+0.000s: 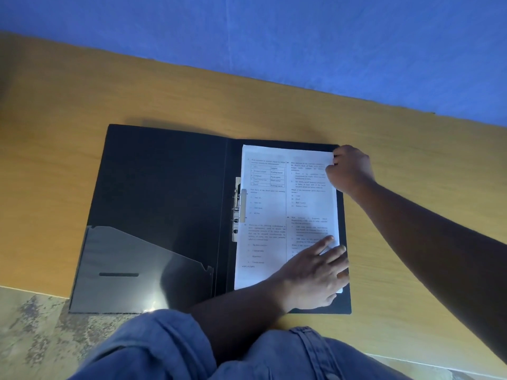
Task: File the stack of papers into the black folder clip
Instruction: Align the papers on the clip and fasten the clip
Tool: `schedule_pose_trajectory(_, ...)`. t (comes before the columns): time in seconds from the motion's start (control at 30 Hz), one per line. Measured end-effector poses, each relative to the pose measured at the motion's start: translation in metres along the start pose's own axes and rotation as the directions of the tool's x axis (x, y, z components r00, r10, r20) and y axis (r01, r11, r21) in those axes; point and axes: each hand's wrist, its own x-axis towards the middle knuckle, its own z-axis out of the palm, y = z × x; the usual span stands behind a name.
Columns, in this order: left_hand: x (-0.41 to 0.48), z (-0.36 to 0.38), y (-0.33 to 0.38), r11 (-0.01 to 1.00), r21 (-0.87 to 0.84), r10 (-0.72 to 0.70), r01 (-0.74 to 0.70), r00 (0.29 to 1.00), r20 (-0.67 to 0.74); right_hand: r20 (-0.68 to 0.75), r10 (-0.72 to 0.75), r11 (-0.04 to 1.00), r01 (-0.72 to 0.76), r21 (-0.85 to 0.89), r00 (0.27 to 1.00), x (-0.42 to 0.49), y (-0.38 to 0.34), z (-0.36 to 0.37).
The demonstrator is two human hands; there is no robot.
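A black folder (164, 193) lies open on the wooden surface. The stack of printed white papers (274, 204) rests on its right half, with its left edge under the metal clip (238, 209) by the spine. My left hand (315, 275) lies flat, fingers spread, on the stack's lower right corner. My right hand (349, 168) is curled at the upper right corner, its fingers pinching the edge of the sheets there.
The folder's left half carries a clear plastic pocket (131, 270). The wooden surface (82, 119) meets a blue wall (301, 37) at the back. A speckled floor (27, 333) shows at lower left, and my knees in blue jeans (192, 349) sit at the bottom edge.
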Motion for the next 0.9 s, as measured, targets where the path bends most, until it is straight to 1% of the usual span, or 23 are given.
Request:
schedule_pose_trajectory(0.03,0.001,0.004,0.000,1.000,-0.017,0.005,-0.005,1.000,0.005,0.010,0.034,0.999,-0.035,0.037,0.999,-0.001,0.001,0.001)
schedule_pose_trajectory(0.1,0.000,0.006,0.001,1.000,0.009,0.019,-0.019,1.000,0.021,-0.003,0.081,0.989,-0.080,0.122,0.997,-0.002,0.004,0.003)
schedule_pose_trajectory(0.2,0.001,0.005,-0.001,1.000,-0.009,-0.004,0.005,0.999,0.042,-0.025,0.156,0.958,-0.145,0.246,0.987,-0.003,0.007,0.002)
schedule_pose_trajectory(0.3,0.001,0.005,-0.001,0.999,-0.042,-0.015,0.017,0.999,0.045,0.014,0.175,0.931,-0.170,0.322,0.984,-0.003,0.009,0.002)
schedule_pose_trajectory(0.37,0.001,0.003,0.000,0.998,-0.044,-0.036,0.038,0.998,0.044,0.012,0.198,0.904,-0.187,0.385,0.980,-0.002,0.011,0.002)
schedule_pose_trajectory(0.43,0.000,0.004,0.001,0.997,-0.044,-0.069,0.070,0.997,0.030,0.019,0.211,0.898,-0.201,0.392,0.977,-0.002,0.012,0.000)
schedule_pose_trajectory(0.5,-0.006,0.003,0.000,0.994,-0.077,-0.081,0.080,0.997,-0.008,0.025,0.192,0.908,-0.188,0.374,0.981,-0.002,0.013,-0.001)
schedule_pose_trajectory(0.6,-0.027,-0.005,-0.006,0.982,-0.155,-0.115,0.108,0.993,-0.040,-0.052,0.116,0.954,-0.097,0.283,0.992,-0.001,0.007,-0.006)
schedule_pose_trajectory(0.67,-0.051,-0.010,-0.012,0.969,-0.187,-0.169,0.163,0.985,-0.017,-0.068,-0.004,0.985,0.015,0.171,0.998,0.002,-0.002,-0.008)
schedule_pose_trajectory(0.73,-0.075,-0.014,-0.018,0.955,-0.194,-0.224,0.223,0.974,0.015,-0.022,-0.170,0.982,0.171,0.085,0.985,0.002,-0.017,-0.003)
schedule_pose_trajectory(0.8,-0.097,-0.018,-0.024,0.944,-0.191,-0.266,0.271,0.963,0.048,0.047,-0.345,0.939,0.344,0.024,0.938,0.001,-0.039,0.008)
schedule_pose_trajectory(0.83,-0.105,-0.021,-0.026,0.938,-0.188,-0.283,0.290,0.957,0.061,0.087,-0.410,0.911,0.412,-0.004,0.908,-0.001,-0.051,0.015)
schedule_pose_trajectory(0.9,-0.119,-0.025,-0.030,0.931,-0.179,-0.310,0.319,0.947,0.080,0.174,-0.484,0.861,0.502,-0.082,0.858,-0.003,-0.073,0.029)
